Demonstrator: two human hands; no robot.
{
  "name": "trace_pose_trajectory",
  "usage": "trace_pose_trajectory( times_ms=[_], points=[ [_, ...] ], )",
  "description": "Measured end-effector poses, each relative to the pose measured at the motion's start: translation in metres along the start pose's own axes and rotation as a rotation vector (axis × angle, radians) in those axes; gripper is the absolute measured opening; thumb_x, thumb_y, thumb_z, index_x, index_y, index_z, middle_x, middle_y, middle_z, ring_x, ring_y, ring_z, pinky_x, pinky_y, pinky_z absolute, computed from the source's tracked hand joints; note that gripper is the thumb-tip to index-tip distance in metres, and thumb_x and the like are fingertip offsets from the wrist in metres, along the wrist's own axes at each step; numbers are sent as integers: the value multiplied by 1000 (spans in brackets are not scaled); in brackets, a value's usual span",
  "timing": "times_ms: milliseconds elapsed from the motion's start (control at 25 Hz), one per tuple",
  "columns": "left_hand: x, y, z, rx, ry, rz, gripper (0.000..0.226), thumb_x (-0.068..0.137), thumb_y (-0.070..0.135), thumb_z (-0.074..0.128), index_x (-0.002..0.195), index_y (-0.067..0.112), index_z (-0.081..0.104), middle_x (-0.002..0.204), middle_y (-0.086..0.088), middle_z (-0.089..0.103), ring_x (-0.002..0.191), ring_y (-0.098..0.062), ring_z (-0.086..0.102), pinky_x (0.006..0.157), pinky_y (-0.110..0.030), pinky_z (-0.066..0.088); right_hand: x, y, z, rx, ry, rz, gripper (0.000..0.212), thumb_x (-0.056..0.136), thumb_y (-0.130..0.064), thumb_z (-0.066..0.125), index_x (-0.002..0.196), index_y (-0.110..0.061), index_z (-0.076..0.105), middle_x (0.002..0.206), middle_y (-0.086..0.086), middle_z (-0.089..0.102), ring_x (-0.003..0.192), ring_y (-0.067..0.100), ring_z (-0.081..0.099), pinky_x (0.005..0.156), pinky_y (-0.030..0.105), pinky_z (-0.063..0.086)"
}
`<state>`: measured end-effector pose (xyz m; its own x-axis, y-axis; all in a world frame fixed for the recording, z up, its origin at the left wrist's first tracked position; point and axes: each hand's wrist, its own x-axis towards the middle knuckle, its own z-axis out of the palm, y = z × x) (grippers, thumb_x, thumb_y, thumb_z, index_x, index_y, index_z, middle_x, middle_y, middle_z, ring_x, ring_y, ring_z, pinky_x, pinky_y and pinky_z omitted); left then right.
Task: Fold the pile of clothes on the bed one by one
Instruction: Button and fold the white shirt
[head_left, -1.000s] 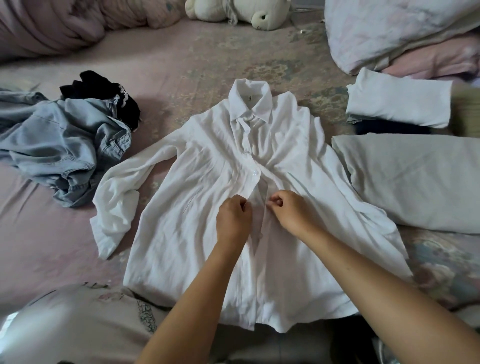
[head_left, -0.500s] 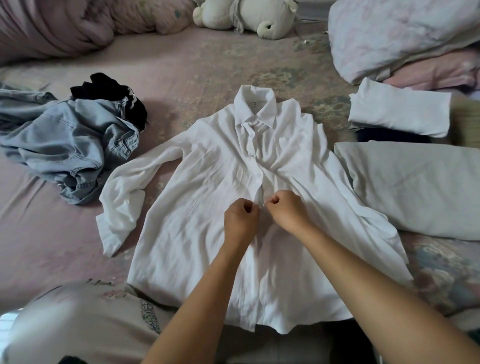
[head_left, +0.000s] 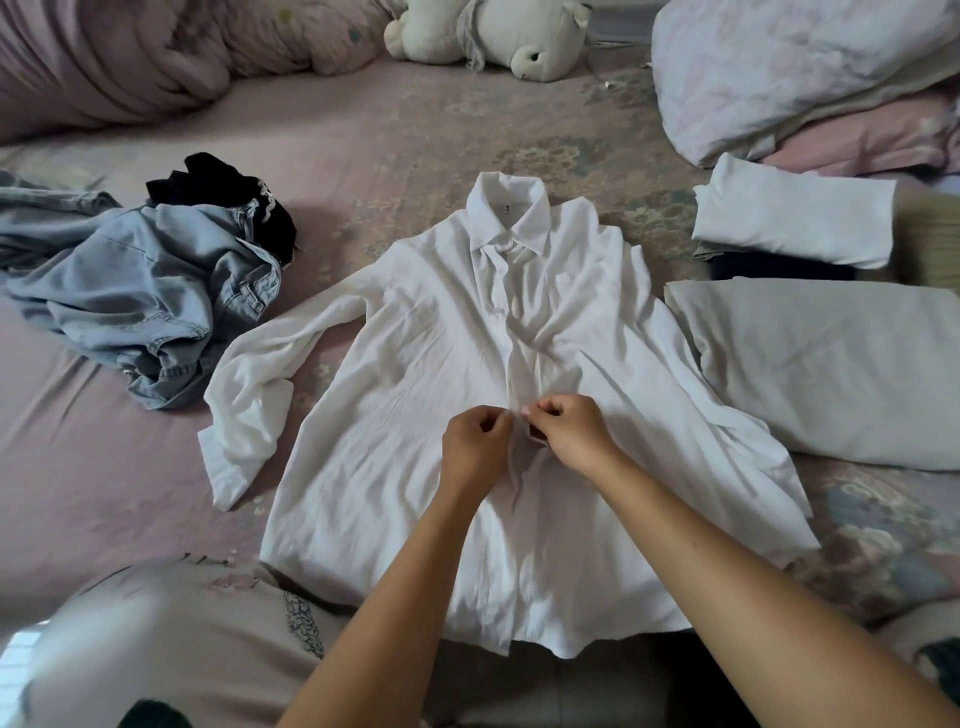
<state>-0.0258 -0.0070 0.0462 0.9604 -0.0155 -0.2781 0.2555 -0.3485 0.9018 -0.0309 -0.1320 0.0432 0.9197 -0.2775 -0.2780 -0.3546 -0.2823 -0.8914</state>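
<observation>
Both of your hands pinch the front placket of the shirt (head_left: 431, 395), spread face-up mid-bed: left hand (head_left: 475, 441) on one edge, right hand (head_left: 571, 431) on the other, fingers curled tight. It looks thin, light and limp, so take it by shoulders or hem; it will crease and slide easily.

Shirt placket (head_left: 521, 415) hidden between hands; folded olive garment (head_left: 930, 244) blurred, cut by right edge.

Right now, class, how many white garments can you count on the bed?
2: the white shirt spread flat mid-bed, both hands pinching its front placket, and a folded white garment at the right. The pale folded cloth below it looks grey; others may be hidden.
</observation>
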Motion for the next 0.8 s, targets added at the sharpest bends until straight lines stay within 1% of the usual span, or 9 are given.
trace_pose_trajectory(
  times_ms=[80,160,240,320,440,520,640,720,800],
  points=[
    [1,-1,0,-36,23,-31,40,92,21,53,55,8,42,51,-2,36,50,-14,33,54,-28,29,-1,2,0,72,-24,7,19,91,-14,61,82,1,68,68,1,63,65,10,60,71,25,51],
    [2,0,0,-86,8,-59,33,89,21,58,62,2,57,57,-8,51,55,-17,45,58,-33,39,-3,4,-1,88,-67,-5,16,92,-13,59,80,-6,67,69,0,63,64,8,60,69,20,51],
    [3,0,0,-110,-21,-74,19,86,18,64,72,7,68,68,-11,67,64,-20,60,66,-35,51,-4,5,0,86,-85,-13,17,93,-13,58,78,-14,66,73,-1,66,68,9,63,74,24,53],
    [4,1,-1,-131,-30,-74,13,84,14,66,73,11,70,75,-11,71,70,-23,66,72,-36,55,-2,8,1,93,-80,-2,20,93,-14,58,75,-19,66,75,-2,67,72,12,64,81,31,53],
    [3,0,0,-122,-20,-53,9,84,12,67,76,10,71,76,-10,72,75,-26,69,73,-35,56,-2,10,4,83,-44,12,21,93,-17,58,74,-20,67,75,-3,68,73,14,64,82,33,52],
    [2,-2,2,-95,-10,-32,6,83,14,69,78,10,70,76,-8,72,74,-23,69,71,-33,55,-4,10,6,50,-13,8,19,93,-19,58,78,-17,70,78,-1,69,76,15,65,80,32,51],
    [0,-2,4,-71,22,-1,9,82,17,71,74,15,66,71,0,69,65,-12,65,65,-26,53,-3,9,10,-47,24,-8,22,94,-19,55,83,-7,70,80,5,69,79,20,65,78,32,50],
    [-2,-1,6,-39,52,27,11,83,17,69,74,17,65,67,4,67,59,-4,61,61,-18,50,-2,10,11,-56,15,-12,29,95,-21,52,76,-3,66,73,7,67,73,24,63,73,34,50],
    [-6,0,8,4,78,62,11,85,14,66,75,15,64,64,7,64,54,3,59,53,-9,44,-3,11,12,-75,10,-9,39,94,-32,53,73,0,62,69,12,66,66,23,60,66,33,47]
  ],
)
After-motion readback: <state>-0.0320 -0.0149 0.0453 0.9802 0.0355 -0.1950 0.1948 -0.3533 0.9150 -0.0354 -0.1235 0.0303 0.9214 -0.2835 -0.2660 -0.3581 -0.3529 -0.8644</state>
